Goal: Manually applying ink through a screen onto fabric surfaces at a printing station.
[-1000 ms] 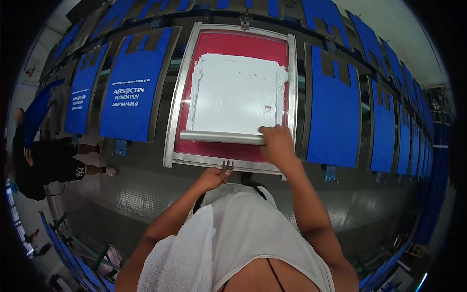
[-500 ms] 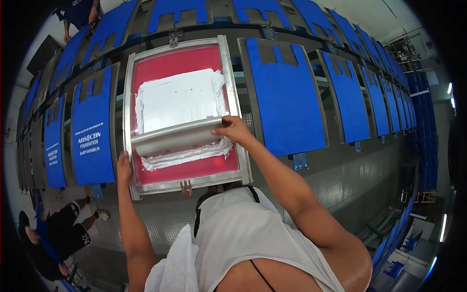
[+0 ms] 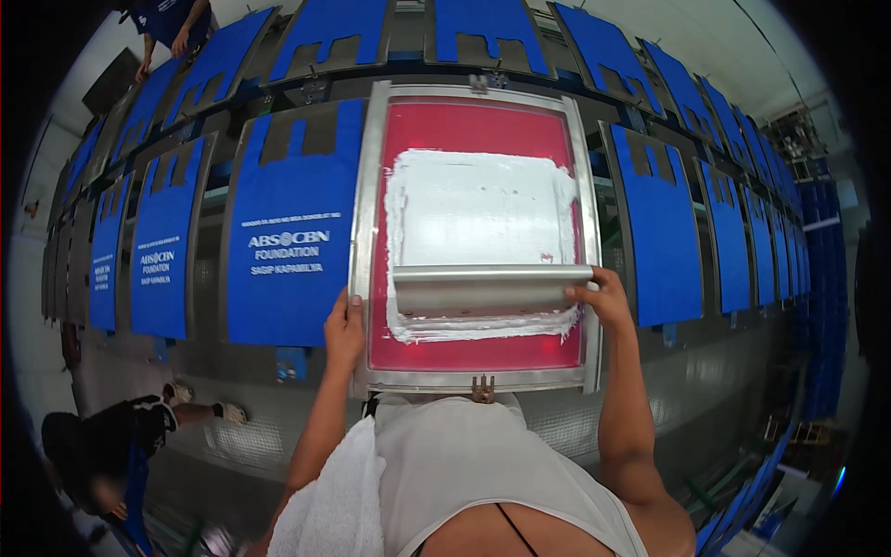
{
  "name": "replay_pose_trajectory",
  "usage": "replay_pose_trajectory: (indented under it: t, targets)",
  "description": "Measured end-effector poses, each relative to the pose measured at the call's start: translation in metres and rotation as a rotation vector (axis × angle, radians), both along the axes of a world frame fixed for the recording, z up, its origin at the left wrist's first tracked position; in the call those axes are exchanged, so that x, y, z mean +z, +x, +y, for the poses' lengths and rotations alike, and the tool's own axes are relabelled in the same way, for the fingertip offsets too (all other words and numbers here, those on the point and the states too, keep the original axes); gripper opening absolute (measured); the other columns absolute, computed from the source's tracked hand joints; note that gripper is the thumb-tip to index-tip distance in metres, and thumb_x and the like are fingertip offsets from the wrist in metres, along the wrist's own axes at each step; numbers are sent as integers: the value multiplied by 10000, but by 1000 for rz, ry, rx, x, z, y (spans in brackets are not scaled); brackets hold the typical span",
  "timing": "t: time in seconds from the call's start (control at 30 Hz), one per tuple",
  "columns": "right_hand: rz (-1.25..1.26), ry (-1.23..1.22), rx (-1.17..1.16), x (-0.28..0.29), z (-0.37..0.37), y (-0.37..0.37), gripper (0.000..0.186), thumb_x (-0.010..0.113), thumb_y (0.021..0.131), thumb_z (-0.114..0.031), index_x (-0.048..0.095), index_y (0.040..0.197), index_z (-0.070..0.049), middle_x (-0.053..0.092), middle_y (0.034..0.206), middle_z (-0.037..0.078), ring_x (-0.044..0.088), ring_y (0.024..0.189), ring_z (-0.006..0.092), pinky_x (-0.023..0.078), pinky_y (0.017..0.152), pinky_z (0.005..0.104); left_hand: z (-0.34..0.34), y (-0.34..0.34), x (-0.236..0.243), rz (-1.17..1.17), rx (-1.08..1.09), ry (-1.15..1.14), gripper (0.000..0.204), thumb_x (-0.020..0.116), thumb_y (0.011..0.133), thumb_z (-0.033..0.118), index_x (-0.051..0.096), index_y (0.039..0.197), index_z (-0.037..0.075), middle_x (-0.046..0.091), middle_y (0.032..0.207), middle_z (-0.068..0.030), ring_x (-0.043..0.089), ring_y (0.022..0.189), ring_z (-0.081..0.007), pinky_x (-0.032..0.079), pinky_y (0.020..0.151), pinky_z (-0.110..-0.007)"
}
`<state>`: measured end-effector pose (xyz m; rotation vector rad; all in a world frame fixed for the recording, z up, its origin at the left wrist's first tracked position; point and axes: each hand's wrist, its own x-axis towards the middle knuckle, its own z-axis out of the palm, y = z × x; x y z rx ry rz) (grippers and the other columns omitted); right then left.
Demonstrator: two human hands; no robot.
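My left hand [image 3: 345, 334] grips the left rail of a metal screen-printing frame [image 3: 367, 200] low down, near its closest corner. Inside the frame is pinkish-red mesh [image 3: 473, 121] with a rectangle of white ink [image 3: 483, 209] spread over it, thicker along the edges. Across the nearer part of the ink lies a wide silver squeegee [image 3: 483, 290], roughly parallel to the near rail. The fingers and thumb of my right hand [image 3: 605, 295] are closed on the squeegee's right end. A small metal bracket [image 3: 483, 388] sits on the near rail. Whatever lies under the frame is hidden.
Left of the frame lies a blue bag panel [image 3: 288, 200] with white print on its board; plain blue panels [image 3: 654, 232] continue rightward. Another row [image 3: 487, 37] runs behind. One person [image 3: 111, 455] is at lower left, another [image 3: 167, 23] at far left. A white towel [image 3: 329, 492] hangs by my left arm.
The frame and squeegee have shifted right by one board, together with my hands and view. A printed blue panel now shows on the frame's left. The squeegee lies straighter across the mesh.
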<state>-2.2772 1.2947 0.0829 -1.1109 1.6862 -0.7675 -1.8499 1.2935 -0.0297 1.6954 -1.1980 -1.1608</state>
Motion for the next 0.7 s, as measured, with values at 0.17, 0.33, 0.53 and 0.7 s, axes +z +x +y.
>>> replay_pose_trajectory:
  t: [0.17,0.33,0.53,0.7]
  targets:
    - [-144,58,-6,-6,9,-89,341,771,652,-57,680,974,9,677,886,76,613,835,150,478,786,297,19,-87,9,-50,43,94,449,496,955,313,514,1261,-16,637,1111,-177,601,1009,-211,449,870,-304]
    - [-103,43,50,-21,-2,-110,354,777,652,-89,681,978,6,671,878,70,607,803,141,486,736,285,21,-101,3,-67,77,84,471,510,943,323,511,1261,-24,611,1155,-207,585,1071,-239,428,921,-313]
    - [34,63,92,-35,-23,-117,398,811,629,-155,686,976,-7,653,830,55,591,751,117,475,674,265,1,-107,5,-72,136,159,449,511,947,311,509,1277,8,602,1181,-182,576,1064,-214,430,917,-304]
    - [-89,50,65,-47,-20,-108,401,809,644,-166,683,990,-7,646,821,51,583,728,118,460,658,252,-11,-111,6,-44,116,127,449,513,952,324,513,1282,18,619,1138,-145,572,1004,-171,432,878,-278]
